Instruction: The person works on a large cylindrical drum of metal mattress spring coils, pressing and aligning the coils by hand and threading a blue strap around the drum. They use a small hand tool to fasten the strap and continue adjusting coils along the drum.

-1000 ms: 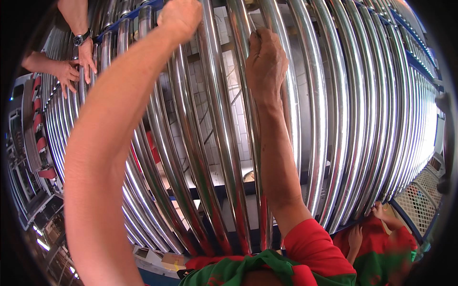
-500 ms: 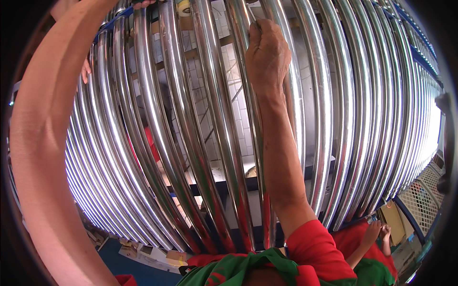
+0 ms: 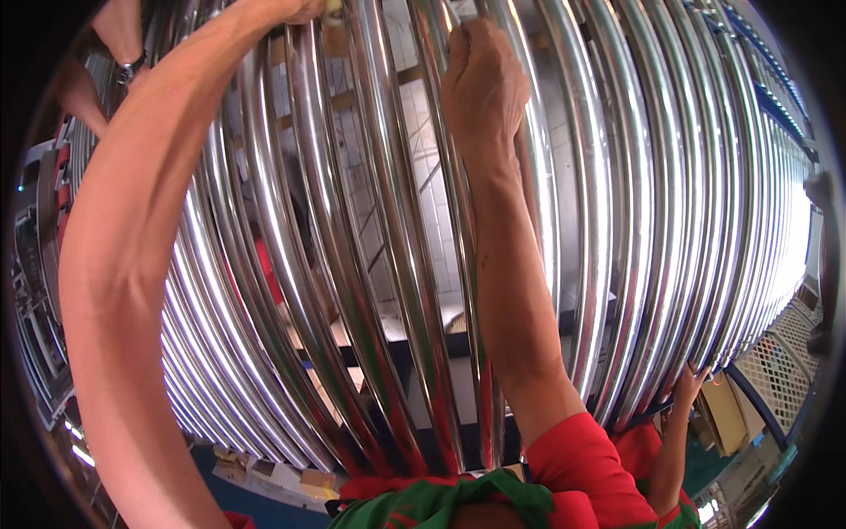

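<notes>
Long shiny metal tubes (image 3: 392,203) lie side by side in front of me, running from far to near. My right hand (image 3: 485,84) is closed in a fist above the far part of the middle tubes, thumb side toward the left. Its fingertips curl out of sight, so what they grip, if anything, cannot be made out. My right forearm stretches over the tubes from a red sleeve. My left hand (image 3: 301,11) is at the far edge of the picture, over a tube left of the right hand. Most of its fingers are cut off there.
Another person's arm with a wristband (image 3: 130,69) is at the far left. At the near right, a person's hand (image 3: 692,383) touches the tube ends. Blue frame rails (image 3: 784,119) edge the tubes. A pale mesh panel (image 3: 775,370) and cardboard (image 3: 718,414) stand at right.
My left arm has swung to the right, its hand farther right. My right hand has shifted slightly left and farther away. The near-right person's hand has risen to the tube ends.
</notes>
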